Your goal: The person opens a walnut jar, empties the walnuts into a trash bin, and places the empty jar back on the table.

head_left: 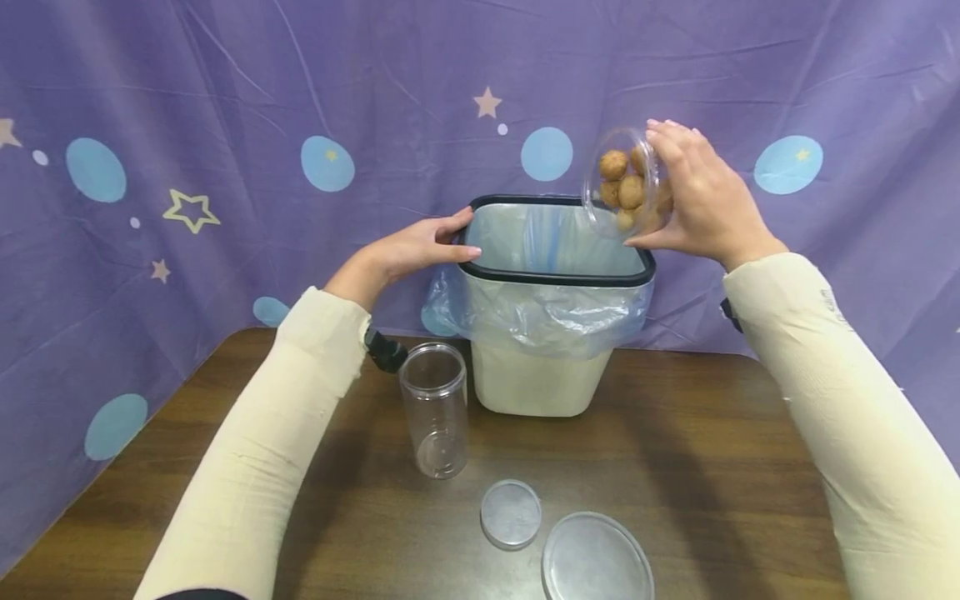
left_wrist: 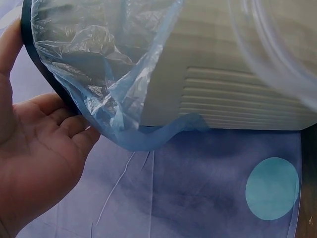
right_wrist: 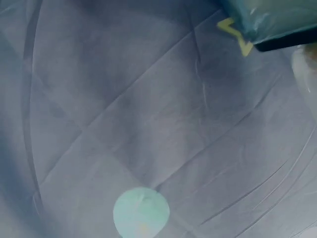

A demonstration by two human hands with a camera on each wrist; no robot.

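Observation:
A cream trash bin [head_left: 536,383] with a black rim [head_left: 558,279] stands on the table, lined with a translucent bluish bag [head_left: 570,312] folded over its outside. At the bin's left corner my left hand [head_left: 420,248] grips the rim; the left wrist view shows its fingers [left_wrist: 59,114] curled against the rim's edge. My right hand [head_left: 705,196] holds a clear plastic jar [head_left: 592,212] by its side, above the bin's right back corner. The jar is tipped over sideways, mouth to the left, and several round brown balls [head_left: 632,192] are inside it.
A tall clear jar [head_left: 435,408] stands on the brown table [head_left: 697,433], left of the bin. Two round clear lids lie in front: a small lid [head_left: 511,513] and a larger lid [head_left: 597,558]. A purple curtain [head_left: 420,83] hangs close behind the bin.

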